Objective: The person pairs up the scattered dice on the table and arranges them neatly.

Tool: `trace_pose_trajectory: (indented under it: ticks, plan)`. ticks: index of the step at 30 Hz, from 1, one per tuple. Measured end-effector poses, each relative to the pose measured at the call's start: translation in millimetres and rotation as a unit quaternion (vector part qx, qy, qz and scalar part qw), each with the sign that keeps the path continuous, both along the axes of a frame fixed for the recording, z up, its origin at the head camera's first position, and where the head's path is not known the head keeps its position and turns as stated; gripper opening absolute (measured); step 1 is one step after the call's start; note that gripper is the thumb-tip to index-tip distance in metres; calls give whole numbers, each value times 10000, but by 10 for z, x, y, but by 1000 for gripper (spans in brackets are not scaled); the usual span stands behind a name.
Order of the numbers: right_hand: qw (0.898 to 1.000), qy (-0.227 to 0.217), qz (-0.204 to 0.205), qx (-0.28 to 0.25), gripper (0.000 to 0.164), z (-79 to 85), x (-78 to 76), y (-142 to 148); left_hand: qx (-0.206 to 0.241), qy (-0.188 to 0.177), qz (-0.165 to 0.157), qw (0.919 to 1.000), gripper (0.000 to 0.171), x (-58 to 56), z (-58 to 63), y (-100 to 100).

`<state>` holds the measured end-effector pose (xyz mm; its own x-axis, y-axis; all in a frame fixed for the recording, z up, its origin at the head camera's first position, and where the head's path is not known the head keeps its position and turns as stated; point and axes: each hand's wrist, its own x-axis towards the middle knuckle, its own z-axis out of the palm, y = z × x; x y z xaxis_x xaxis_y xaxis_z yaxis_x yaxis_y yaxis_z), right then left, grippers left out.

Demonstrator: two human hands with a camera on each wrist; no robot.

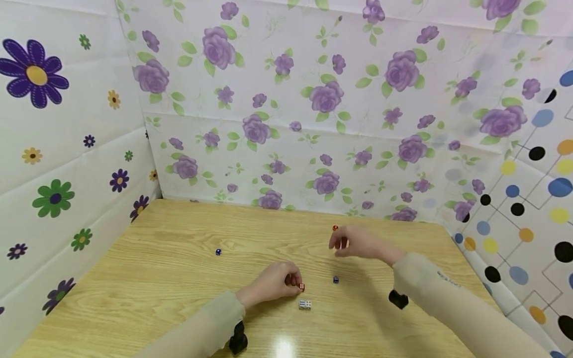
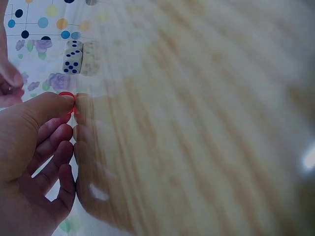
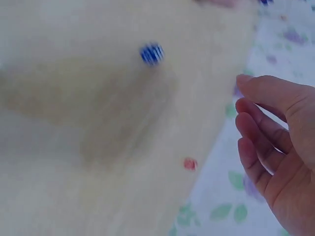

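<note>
My left hand (image 1: pixel 274 282) is low over the table and pinches a red die (image 1: pixel 302 287) between thumb and fingertips. In the left wrist view the thumb covers most of that red die (image 2: pixel 68 94). Just in front of it, two white dice (image 1: pixel 305 305) with blue pips sit side by side. My right hand (image 1: pixel 353 241) hovers above the table, its fingers loosely bent and nothing between them. Beyond its fingertips lies another red die (image 1: pixel 335 227), near the back edge. A blue die (image 1: pixel 335 280) rests on the wood nearer to me, below the right hand.
A second blue die (image 1: pixel 218 252) lies alone to the left on the wooden table (image 1: pixel 170 278). Flower-printed cloth (image 1: pixel 277 149) stands up behind the table and along the left side. Dotted cloth (image 1: pixel 528 209) covers the right side.
</note>
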<state>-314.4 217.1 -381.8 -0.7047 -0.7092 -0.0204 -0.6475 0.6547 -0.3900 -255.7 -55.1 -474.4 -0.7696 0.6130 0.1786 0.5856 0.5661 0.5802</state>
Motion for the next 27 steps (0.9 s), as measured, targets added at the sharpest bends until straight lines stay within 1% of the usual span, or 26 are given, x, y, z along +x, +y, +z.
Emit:
trace_pose_trajectory:
  ticks: [4,7,11,14,18,21,23,27]
  plan:
    - [9989,294,-376,36,15,58,-215,90,-5,21,-24,10000,8,-6,1,-3]
    - [9959,593,-676,-64,21,50,-374,146,-12,55,-38,10000,7,-11,7,-6]
    - [9915,753,-1026,-260,30,-28,-585,227,-35,95,-42,9999,6,-8,28,-11]
    - [9895,705,-1223,-316,31,-104,-712,282,-50,126,-57,9999,6,-1,41,-21]
    - [9864,568,-1481,-436,29,-176,-794,313,-84,130,-60,9999,6,1,45,-31]
    - [9838,399,-1648,-579,28,-251,-826,307,-128,37,-27,9999,7,0,48,-25]
    - [9827,319,-1706,-647,28,-323,-843,294,-137,-61,-13,9999,7,0,48,-18]
    - [9798,219,-1873,-660,31,-474,-855,254,-127,-68,-26,9999,7,-7,38,-4]
